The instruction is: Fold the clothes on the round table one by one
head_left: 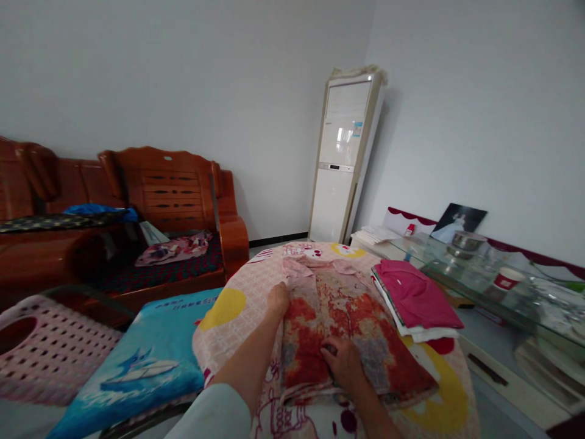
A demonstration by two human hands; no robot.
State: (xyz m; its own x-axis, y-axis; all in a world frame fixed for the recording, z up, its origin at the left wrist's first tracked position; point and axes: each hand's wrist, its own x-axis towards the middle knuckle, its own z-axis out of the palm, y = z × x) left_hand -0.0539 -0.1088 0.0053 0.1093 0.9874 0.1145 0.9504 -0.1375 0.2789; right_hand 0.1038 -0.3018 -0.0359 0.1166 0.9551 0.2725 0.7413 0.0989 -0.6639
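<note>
A red, pink and grey patterned shirt (361, 323) lies spread out on a table draped in a pink checked cloth with yellow circles (228, 305). My left hand (277, 300) rests on the shirt's left edge near the shoulder, fingers curled against the fabric. My right hand (343, 361) presses on the shirt's lower middle, fingers bent down onto the cloth. Just right of the shirt sits a folded stack with a magenta garment (414, 296) on top of white ones.
A blue cushion (141, 360) and a pink perforated plastic stool (41, 347) sit at left. Behind them is a wooden sofa (173, 201) with clothes on it. A tall white air conditioner (342, 158) stands in the corner. A glass cabinet (503, 286) with dishes runs along the right.
</note>
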